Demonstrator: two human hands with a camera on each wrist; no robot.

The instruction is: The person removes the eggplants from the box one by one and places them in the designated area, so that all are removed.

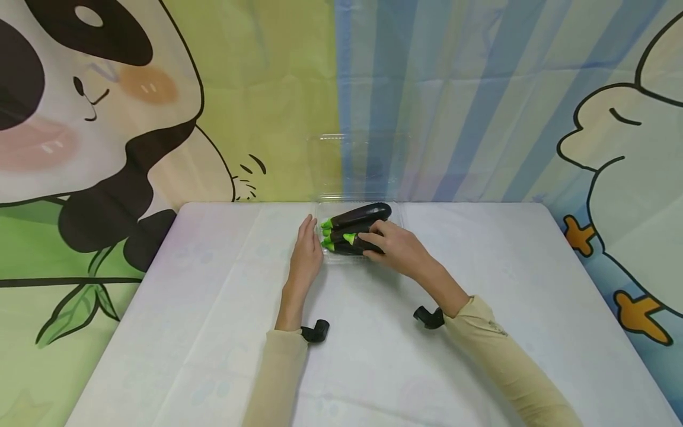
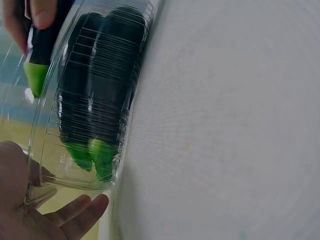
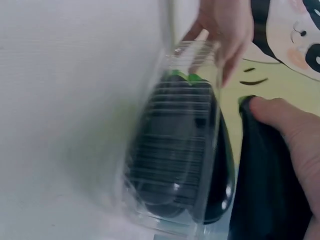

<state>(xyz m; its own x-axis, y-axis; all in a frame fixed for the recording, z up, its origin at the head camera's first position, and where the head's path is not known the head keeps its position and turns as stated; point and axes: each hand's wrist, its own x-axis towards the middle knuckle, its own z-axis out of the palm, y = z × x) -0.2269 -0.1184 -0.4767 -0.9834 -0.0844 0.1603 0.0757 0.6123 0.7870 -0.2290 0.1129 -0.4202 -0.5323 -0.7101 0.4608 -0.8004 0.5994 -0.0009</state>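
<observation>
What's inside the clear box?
Several eggplants, green stems toward the left hand. The right hand and its held eggplant partly cover them; exact count unclear.

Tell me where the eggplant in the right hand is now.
In the head view, the eggplant is just right of centre, over the open box, right of the left hand.

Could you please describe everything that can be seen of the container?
The container is clear and looks like thin plastic, with finely ribbed walls and a lipped rim. Its lid stands open at the back. It sits upright at the far edge of the table, with dark eggplants lying inside, green stems toward its left end. The left hand is at that end, while the right hand holds one eggplant; whether that one touches the container is unclear.
</observation>
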